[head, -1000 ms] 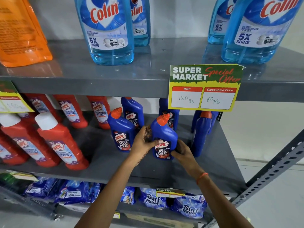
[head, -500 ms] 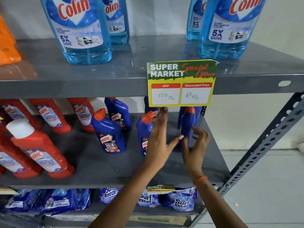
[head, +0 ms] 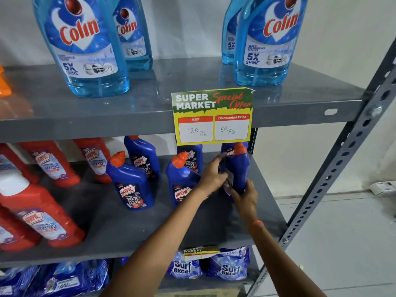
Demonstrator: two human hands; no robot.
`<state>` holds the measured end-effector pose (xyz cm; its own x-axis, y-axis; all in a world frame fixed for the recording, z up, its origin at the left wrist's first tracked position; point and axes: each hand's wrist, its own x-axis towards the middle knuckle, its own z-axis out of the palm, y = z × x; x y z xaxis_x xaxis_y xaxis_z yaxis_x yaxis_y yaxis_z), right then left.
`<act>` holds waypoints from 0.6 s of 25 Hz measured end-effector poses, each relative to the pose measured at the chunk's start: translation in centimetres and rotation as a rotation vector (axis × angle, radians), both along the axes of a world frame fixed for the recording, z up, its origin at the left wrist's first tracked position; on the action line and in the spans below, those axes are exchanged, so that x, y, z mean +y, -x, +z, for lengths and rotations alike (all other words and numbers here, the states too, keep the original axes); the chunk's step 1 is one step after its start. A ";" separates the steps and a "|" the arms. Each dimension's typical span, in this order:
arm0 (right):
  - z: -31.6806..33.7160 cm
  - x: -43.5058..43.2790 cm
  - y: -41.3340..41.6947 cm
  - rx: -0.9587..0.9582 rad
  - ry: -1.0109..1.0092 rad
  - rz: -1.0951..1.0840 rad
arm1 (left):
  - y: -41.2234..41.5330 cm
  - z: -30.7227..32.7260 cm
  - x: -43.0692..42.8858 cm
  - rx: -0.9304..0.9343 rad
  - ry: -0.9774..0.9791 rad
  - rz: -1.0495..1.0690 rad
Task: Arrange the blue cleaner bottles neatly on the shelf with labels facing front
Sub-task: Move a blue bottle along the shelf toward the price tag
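Several dark blue Harpic cleaner bottles with orange caps stand on the middle grey shelf [head: 265,202]. The rightmost front bottle [head: 241,168] is turned so its label faces left. My left hand [head: 213,175] grips its left side over the label. My right hand [head: 246,195] holds its base from below right. Two front bottles, one at the left [head: 130,185] and one in the middle [head: 182,181], stand with labels facing front. Behind them stand two more blue bottles, one at the back left [head: 142,157] and another [head: 192,157] partly hidden by the price tag.
Red Harpic bottles [head: 45,213] fill the shelf's left half. Large light blue Colin bottles [head: 83,46] stand on the upper shelf. A yellow price tag [head: 213,116] hangs from that shelf's edge. Surf Excel packs [head: 229,264] lie below. A perforated grey upright [head: 334,174] bounds the right side.
Both hands left the middle front bottle, moved right, and took hold of the rightmost blue bottle. The view shifted right and closer.
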<state>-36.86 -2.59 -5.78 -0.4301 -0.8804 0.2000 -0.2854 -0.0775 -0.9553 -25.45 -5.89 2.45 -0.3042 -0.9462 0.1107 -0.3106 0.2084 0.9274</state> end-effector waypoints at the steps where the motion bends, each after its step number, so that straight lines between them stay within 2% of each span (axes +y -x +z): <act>1: 0.3 0.3 0.8 -0.054 0.001 0.046 | -0.1 0.5 -0.3 -0.018 -0.006 -0.035; 6: 2.5 1.4 4.2 -0.163 -0.012 0.321 | -0.3 3.0 -2.0 -0.065 -0.091 -0.256; 8: 3.2 1.4 4.6 -0.191 -0.026 0.361 | 0.0 3.7 -2.1 -0.053 -0.083 -0.236; 10: 4.0 1.6 4.4 -0.196 -0.013 0.328 | 0.9 3.6 -1.5 0.023 -0.059 -0.118; 12: 4.2 2.0 3.5 -0.087 -0.010 0.253 | 1.7 3.5 -1.0 0.044 -0.040 0.073; 15: 3.0 2.6 1.2 0.306 -0.109 0.091 | 2.7 3.2 -0.4 -0.002 -0.058 0.268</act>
<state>-38.03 0.02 -2.79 -0.2830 -0.9357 0.2106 -0.5570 -0.0185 -0.8303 -28.17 -6.33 5.61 -0.0427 -0.9977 0.0534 -0.3492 0.0650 0.9348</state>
